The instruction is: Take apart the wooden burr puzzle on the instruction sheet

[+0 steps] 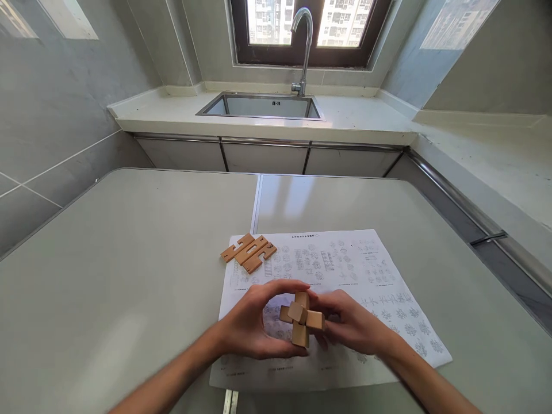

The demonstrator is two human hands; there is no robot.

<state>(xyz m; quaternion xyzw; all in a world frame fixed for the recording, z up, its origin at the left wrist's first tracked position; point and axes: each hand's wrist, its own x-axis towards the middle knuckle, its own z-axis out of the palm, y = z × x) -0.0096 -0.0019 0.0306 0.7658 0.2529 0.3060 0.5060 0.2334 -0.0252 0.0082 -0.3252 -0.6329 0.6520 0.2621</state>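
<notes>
A wooden burr puzzle, built of crossed square bars, is held up over a printed sheet. My left hand curves around its left side, thumb at the lower bar's end and fingers at the top. My right hand grips the puzzle from the right, its fingers partly hidden behind the bars. Beyond my left hand, three flat notched wooden pieces marked with numbers lie side by side, overlapping the sheet's upper left corner. Small line diagrams cover the sheet.
The pale grey folding table has a seam down its middle. Behind it runs a white counter with a steel sink and a curved tap below a window. Tiled walls stand on both sides.
</notes>
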